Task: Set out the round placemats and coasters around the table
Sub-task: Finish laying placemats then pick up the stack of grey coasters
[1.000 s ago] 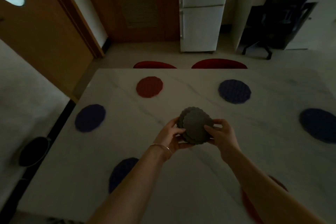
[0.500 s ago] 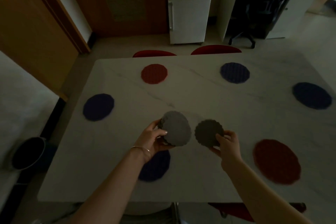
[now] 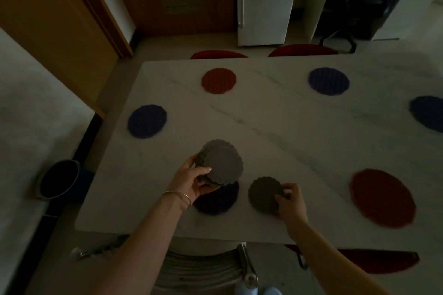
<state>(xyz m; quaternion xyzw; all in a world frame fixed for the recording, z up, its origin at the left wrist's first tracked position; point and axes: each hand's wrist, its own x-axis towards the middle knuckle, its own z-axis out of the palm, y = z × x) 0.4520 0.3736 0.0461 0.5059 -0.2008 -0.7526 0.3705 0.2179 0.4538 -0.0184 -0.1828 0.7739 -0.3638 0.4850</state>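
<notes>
My left hand point(image 3: 191, 181) grips a stack of grey scalloped coasters point(image 3: 221, 163) above a dark blue placemat point(image 3: 219, 201) near the table's front edge. My right hand point(image 3: 291, 201) pinches a single grey coaster point(image 3: 263, 194) low over the white marble table point(image 3: 275, 132), just right of that placemat. Round placemats lie around the table: a red one point(image 3: 218, 80) and a blue one point(image 3: 328, 81) at the far side, a blue one point(image 3: 147, 121) at the left, a blue one point(image 3: 428, 112) at the right, a red one point(image 3: 382, 197) at the front right.
Red chair seats point(image 3: 302, 50) sit at the table's far side and one point(image 3: 376, 261) at the near side. A grey chair back point(image 3: 199, 268) is below me. A dark bin point(image 3: 58, 178) stands on the floor at the left. A white fridge point(image 3: 265, 2) is behind.
My right hand has taken one coaster off the stack and carried it down and to the right, lowering it towards the table beside the near blue placemat. The camera view has shifted back.
</notes>
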